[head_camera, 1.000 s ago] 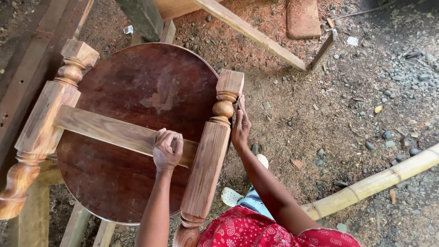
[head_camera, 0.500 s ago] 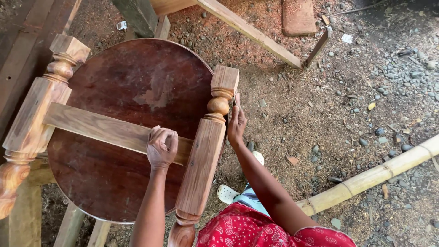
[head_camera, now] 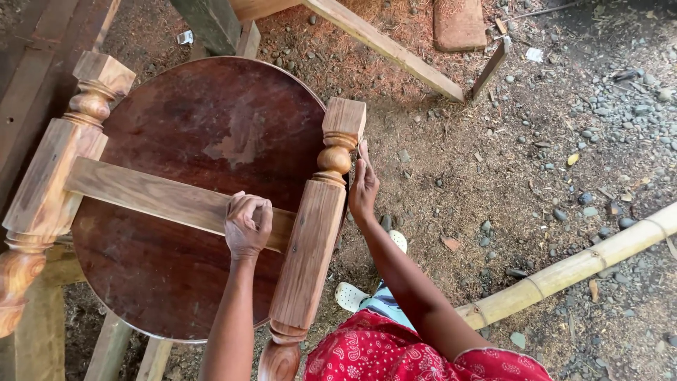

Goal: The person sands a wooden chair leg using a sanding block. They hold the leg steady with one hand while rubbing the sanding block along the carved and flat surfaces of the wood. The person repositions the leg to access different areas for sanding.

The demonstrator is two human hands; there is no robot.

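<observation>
Turned leg: the right-hand turned leg of a small wooden frame, lying across the right edge of the round dark tabletop; its long axis runs from the square block at the far end down toward the person, tilted slightly left as it comes near.
Cross rail: a flat pale rail joins this leg to a second turned leg at the tabletop's left edge, and crosses the tabletop about midway.
Left hand: the left hand sits on the cross rail just left of the turned leg, fingers curled together into a clamp over the rail's top edge.
Right hand: the right hand lies against the outer, right side of the turned leg beside the rounded bulb, fingers together and pointing away; whether it grips or only presses I cannot tell.
Key relation: the leg lies between the two hands, both touching the frame; the right hand is on the leg itself.
Around the tabletop: a bamboo pole well to the right on gravelly ground; planks beyond its far edge.
</observation>
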